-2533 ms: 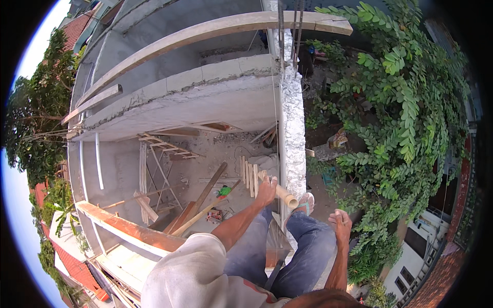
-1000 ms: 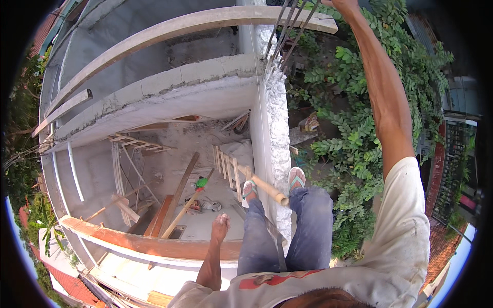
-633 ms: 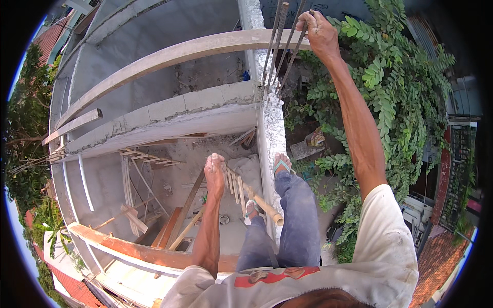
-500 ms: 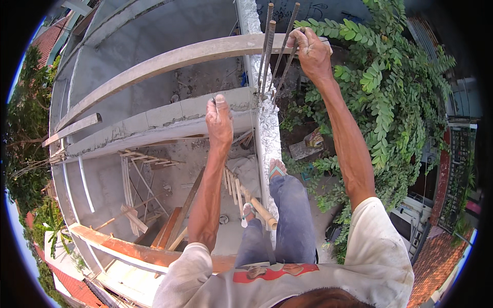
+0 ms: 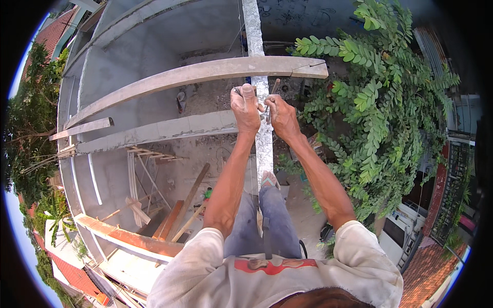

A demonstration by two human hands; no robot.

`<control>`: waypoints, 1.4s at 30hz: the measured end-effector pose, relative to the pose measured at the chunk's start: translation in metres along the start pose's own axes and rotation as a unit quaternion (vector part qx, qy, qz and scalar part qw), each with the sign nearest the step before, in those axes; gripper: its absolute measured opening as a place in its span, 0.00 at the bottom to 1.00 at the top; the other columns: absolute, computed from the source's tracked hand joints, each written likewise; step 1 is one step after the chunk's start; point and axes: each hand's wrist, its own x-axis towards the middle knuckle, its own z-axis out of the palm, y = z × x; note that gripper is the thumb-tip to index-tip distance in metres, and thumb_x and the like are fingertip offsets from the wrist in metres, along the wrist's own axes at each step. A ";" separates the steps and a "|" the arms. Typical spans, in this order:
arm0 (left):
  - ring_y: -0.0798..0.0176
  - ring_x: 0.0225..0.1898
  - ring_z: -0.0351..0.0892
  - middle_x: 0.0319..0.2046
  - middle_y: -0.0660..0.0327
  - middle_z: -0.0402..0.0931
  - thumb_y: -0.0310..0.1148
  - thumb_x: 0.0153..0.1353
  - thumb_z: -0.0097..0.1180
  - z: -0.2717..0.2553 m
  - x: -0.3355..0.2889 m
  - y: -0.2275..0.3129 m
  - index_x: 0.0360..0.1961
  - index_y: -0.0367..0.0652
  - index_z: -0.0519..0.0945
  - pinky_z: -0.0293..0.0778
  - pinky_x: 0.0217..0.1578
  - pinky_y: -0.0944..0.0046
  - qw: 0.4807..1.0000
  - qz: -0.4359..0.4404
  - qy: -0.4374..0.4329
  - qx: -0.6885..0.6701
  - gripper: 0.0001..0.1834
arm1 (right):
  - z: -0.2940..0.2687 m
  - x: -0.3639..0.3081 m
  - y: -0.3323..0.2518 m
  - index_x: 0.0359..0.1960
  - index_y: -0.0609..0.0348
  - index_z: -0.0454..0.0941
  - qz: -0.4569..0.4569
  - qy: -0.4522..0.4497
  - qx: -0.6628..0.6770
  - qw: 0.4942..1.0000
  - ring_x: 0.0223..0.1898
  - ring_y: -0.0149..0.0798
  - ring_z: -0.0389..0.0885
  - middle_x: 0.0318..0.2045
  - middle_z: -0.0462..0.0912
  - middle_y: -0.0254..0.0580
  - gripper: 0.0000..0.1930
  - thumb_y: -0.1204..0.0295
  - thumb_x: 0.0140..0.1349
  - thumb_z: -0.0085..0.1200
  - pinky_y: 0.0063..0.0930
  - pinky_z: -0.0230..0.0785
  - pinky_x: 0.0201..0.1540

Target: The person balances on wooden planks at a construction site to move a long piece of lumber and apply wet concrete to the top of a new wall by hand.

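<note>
Both hands gripping steel rebar (image 5: 273,88) sticking up from concrete column top (image 5: 263,134): left hand (image 5: 245,109) and right hand (image 5: 280,117) clamped near the tips; bars prob. stiff, heavy-ish, rough, non-slip w/ ribbing.

Open air left of the concrete column (image 5: 264,149); foliage (image 5: 380,113) crowds right.
</note>
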 end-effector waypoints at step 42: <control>0.40 0.25 0.76 0.21 0.48 0.73 0.45 0.64 0.61 0.043 -0.014 0.007 0.31 0.37 0.68 0.71 0.28 0.49 0.974 -0.074 0.058 0.206 0.22 | -0.118 0.079 -0.008 0.63 0.64 0.71 0.115 -0.545 -0.197 0.807 0.55 0.51 0.81 0.51 0.83 0.57 0.22 0.65 0.71 0.48 0.36 0.71 0.57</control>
